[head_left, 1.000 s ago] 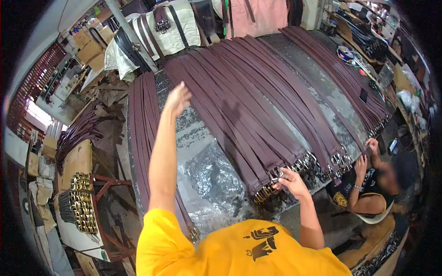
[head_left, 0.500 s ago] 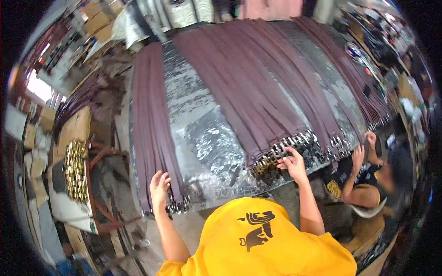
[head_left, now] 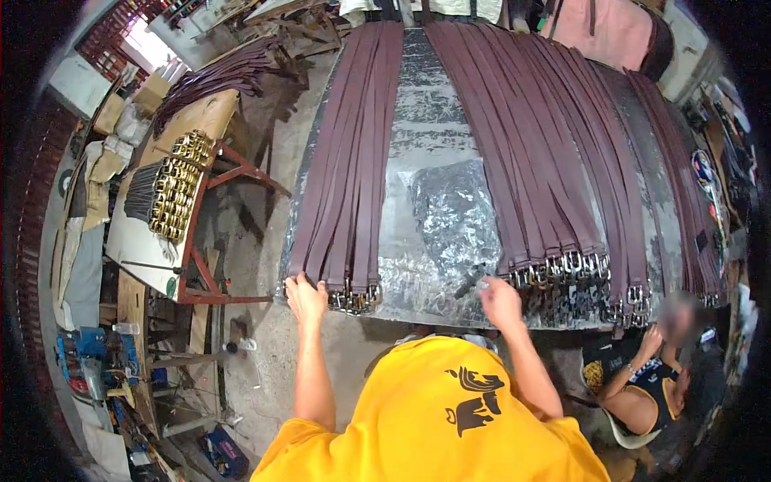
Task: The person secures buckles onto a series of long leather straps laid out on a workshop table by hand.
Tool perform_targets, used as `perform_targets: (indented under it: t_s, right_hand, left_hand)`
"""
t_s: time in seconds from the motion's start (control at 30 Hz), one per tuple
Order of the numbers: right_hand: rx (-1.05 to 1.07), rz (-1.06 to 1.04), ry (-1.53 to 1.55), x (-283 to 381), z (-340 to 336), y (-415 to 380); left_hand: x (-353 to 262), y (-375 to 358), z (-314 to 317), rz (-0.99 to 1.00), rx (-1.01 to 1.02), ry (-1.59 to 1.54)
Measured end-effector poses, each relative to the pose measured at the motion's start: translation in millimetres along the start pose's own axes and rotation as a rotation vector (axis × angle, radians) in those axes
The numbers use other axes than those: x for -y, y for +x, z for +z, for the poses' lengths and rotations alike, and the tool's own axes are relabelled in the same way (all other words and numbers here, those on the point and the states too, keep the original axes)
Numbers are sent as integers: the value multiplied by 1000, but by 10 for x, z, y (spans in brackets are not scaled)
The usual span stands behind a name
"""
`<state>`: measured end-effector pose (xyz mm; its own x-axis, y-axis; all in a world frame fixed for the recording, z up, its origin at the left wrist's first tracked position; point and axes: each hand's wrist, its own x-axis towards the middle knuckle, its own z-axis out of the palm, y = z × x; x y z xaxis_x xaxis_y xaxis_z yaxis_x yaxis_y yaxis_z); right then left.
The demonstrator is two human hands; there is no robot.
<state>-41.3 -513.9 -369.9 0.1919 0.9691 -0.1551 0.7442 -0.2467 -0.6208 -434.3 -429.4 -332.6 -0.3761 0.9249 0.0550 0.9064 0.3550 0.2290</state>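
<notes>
A row of dark brown leather belts [head_left: 353,161] lies lengthwise on the left of the table, buckles at the near edge. My left hand [head_left: 307,300] is at the buckle end of the outermost belt [head_left: 309,233], fingers and thumb bent round it and hiding its buckle. Left of a wider bundle of belts [head_left: 530,161], my right hand [head_left: 502,304] is closed and somewhat blurred. A small dark thing [head_left: 472,283] shows at its fingertips; I cannot tell what it is. Silver buckles [head_left: 570,263] line that bundle's near end.
The table [head_left: 426,145] has a scuffed dark and silver covering. More belts [head_left: 683,177] lie at the right, where a seated person [head_left: 642,394] works at the edge. To the left, a side stand [head_left: 136,241] carries brass-coloured buckles [head_left: 178,189] and strips. A blue machine [head_left: 92,361] stands lower left.
The view has turned left. My left hand has come onto the outermost left belt's end. My right hand has left the wide bundle's buckles and closed, now to their left.
</notes>
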Motion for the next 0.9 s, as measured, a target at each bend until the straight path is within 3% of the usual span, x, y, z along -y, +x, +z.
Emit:
perform_targets:
  t_s: [0.07,0.13,0.27,0.33,0.4,0.5,0.6,0.67,0.73,0.77,0.87,0.9]
  right_hand:
    - [79,8,-202,211,88,70]
    - [24,-26,-349,128,291,122]
    - [-17,-31,-361,21,288,103]
    - [-67,-87,-312,-118,401,126]
    - [-118,-172,-249,-155,399,113]
    - [-128,-233,-213,-106,272,84]
    - [-204,-367,-42,-78,195,92]
    - [-185,-396,54,81,108,87]
    - [-235,-479,206,154,92,132]
    - [-170,-455,206,169,91,137]
    - [126,-106,710,228,185,134]
    - [198,-77,853,269,183,126]
  left_hand:
    - [83,80,48,-26,77,1]
    - [19,133,-73,-67,122,-59]
    - [-166,273,-425,-76,254,-258]
    - [-396,218,-659,-5,400,-642]
    - [-421,255,-501,-83,519,-1008]
    - [-803,39,-585,-131,660,-1319]
    - [-1098,-215,-415,-213,814,-1574]
    - [-1180,-276,-224,-91,1050,-1582]
    - [-1357,-400,-255,-55,1096,-1518]
    - [-1403,-412,-215,-58,1066,-1486]
    - [-1506,-397,-221,-73,1073,-1467]
    - [-1535,-392,-250,-81,1088,-1475]
